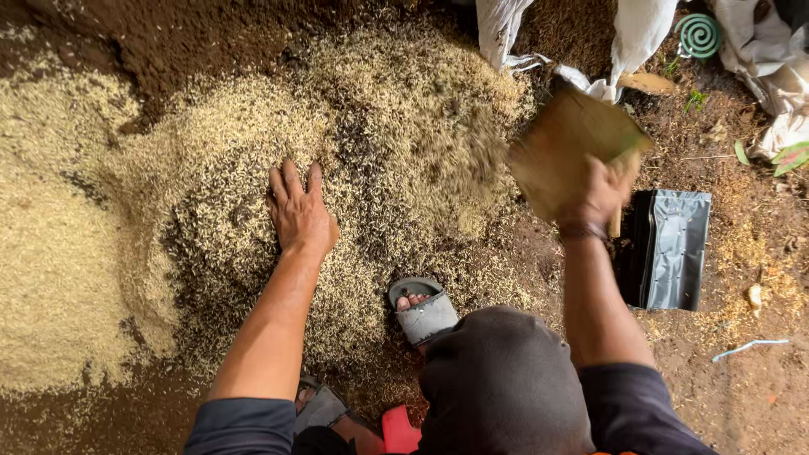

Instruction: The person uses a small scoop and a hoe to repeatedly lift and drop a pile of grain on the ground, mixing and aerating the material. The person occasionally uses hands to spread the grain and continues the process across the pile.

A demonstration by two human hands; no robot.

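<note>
Two hands work the husk heap [253, 168] on the ground: the left hand [299, 215] lies flat on it, fingers together; the right hand [600, 195] grips a flat scoop [573, 143] at its right edge.

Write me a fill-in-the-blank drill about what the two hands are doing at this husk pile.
1. The left hand lies flat, palm ____, on the husk pile.
2. The right hand holds a flat brown ____ above the ground.
3. The stack of black bags lies to the ____ of the right hand.
4. A grey ____ shows between the two arms.

Missing words: down; board; right; sandal
</note>
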